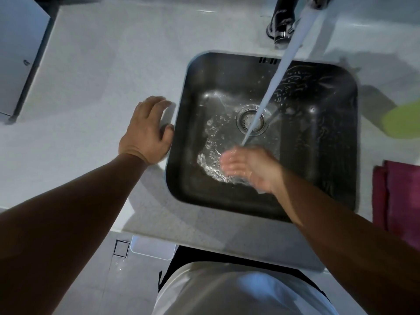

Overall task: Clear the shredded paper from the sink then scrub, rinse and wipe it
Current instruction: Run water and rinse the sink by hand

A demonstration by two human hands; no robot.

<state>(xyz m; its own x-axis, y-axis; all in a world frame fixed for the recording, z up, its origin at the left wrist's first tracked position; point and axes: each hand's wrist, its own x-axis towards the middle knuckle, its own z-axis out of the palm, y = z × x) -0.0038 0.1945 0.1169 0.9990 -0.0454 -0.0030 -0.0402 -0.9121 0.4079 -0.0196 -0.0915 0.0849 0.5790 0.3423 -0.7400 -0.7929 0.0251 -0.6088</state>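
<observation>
Two bare hands were in view around a dark, square metal sink [329, 137] sunk into a pale speckled table [91, 76]; the basin took up the centre and centre-right of the frame. The left hand [145, 130] lay palm down on the table just beside the sink's left rim, its fingers [159, 103] spread, relaxed and gripping nothing. The right hand [247, 167] was down inside the basin, near its lower middle, blurred, with its fingers [229, 162] stretched out loosely toward the left and holding nothing that could be made out. A white stream of water [279, 71] ran slantwise from a black tap [283, 17] at the top of the frame, passed over the round metal drain strainer [246, 119] and struck the right hand, and water splashed and pooled on the sink floor just left of it. Droplets and streaks clung to the sink's upper right wall. At the right edge of the frame a lime-green object [402, 123] sat on the table, cut off by the border, and below it lay a folded magenta cloth [397, 196].
</observation>
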